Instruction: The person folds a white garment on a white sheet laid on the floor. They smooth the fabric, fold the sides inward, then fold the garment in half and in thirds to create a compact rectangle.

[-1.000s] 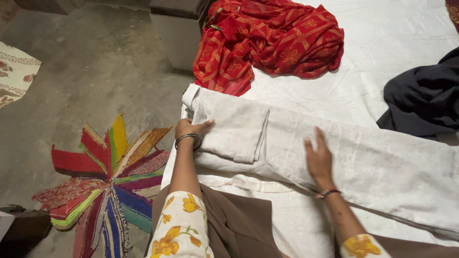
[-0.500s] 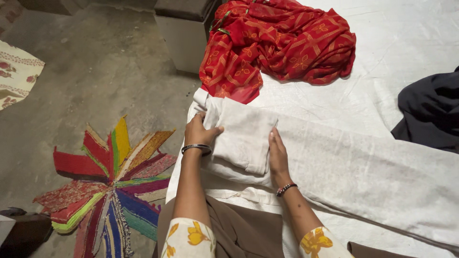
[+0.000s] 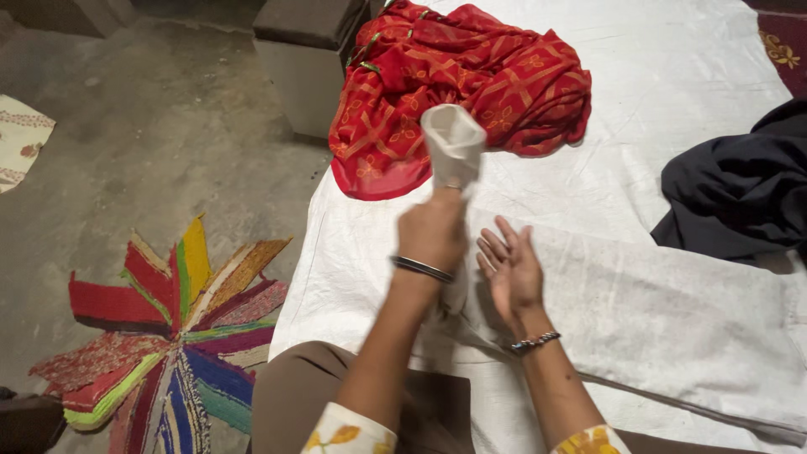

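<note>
A moment ago the folded end of the off-white cloth (image 3: 454, 143) lay flat under both hands. Now the left hand (image 3: 431, 234) has lifted it up. Its grip is pressed tight around the cloth, which is bunched into a soft tube. The tube stands up from the fist, with its long side running up and down and its open rounded end pointing up. The rest of the cloth lies flat on the white sheet (image 3: 656, 76), stretching away to the right. It looks rough and woven. The right hand (image 3: 511, 269) is just beside the left, with its palm turned up, fingers spread and holding nothing. Behind the tube lies a crumpled red cloth (image 3: 471, 76) with orange flowers. A dark cloth (image 3: 740, 193) sits at the right. On the grey floor (image 3: 168, 126) is a bright striped rag mat (image 3: 160, 336) shaped like a star.
</note>
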